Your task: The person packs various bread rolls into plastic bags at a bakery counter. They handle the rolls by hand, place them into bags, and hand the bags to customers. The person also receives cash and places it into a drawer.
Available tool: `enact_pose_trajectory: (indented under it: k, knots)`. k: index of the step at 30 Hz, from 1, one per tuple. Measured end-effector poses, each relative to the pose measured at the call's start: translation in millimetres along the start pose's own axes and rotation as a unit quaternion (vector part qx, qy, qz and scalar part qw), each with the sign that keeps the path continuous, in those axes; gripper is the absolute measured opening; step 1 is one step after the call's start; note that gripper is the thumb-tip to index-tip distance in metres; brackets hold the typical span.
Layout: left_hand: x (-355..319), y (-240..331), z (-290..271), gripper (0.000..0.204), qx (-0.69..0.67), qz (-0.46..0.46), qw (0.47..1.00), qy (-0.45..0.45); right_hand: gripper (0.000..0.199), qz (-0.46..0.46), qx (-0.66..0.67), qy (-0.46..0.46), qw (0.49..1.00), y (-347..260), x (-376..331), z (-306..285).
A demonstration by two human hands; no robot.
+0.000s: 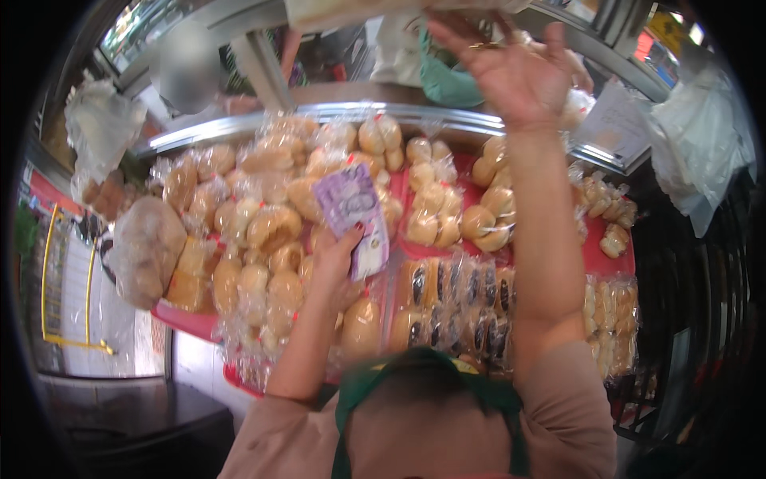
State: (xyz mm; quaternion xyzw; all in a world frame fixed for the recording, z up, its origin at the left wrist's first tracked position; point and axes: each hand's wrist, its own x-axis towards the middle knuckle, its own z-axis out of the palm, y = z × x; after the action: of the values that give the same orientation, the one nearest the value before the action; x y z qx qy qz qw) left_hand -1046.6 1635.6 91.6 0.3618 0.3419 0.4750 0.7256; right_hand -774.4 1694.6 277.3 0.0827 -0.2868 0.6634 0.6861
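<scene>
My left hand [339, 259] is closed on a purple banknote [351, 202], with the thumb across its lower part. The note is above the plastic-wrapped bread rolls [271, 227] on the left side of the display. My right arm reaches up across the display, and my right hand [523, 80] is raised beyond its far rail with the fingers spread. Its fingertips are near a pale slab-like thing [375, 11] at the top edge; I cannot tell whether they touch. Behind the hand is a green cloth or bag [447, 76].
Pink trays [610, 257] carry bagged buns [435, 203] and dark-filled bread packs [459, 287]. A metal rail [319, 113] bounds the far side. Plastic bags hang at the left [104, 124] and right [702, 140]. A dark rack stands to the right. People are partly visible beyond.
</scene>
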Motion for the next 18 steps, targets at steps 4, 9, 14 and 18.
enact_pose_trajectory:
  k: [4, 9, 14, 18]
  knots:
    - [7, 1, -1, 0.035, 0.024, 0.034, 0.999, -0.023, 0.072, 0.033, -0.243, 0.084, 0.966, 16, -88, -32]
    - [-5, -41, 42, 0.059, 0.215, 0.175, 0.958, -0.073, 0.046, 0.177, -0.233, 0.224, 0.930, 90, -209, -74]
    - [-38, -66, 61, 0.077, 0.247, 0.131, 0.944, -0.176, 0.036, 0.115, -0.263, 0.330, 0.899, 97, -253, -71]
    - [-41, -53, 45, 0.057, 0.229, 0.003, 0.961, -0.158, 0.034, 0.033, -0.234, 0.370, 0.898, 74, -269, -53]
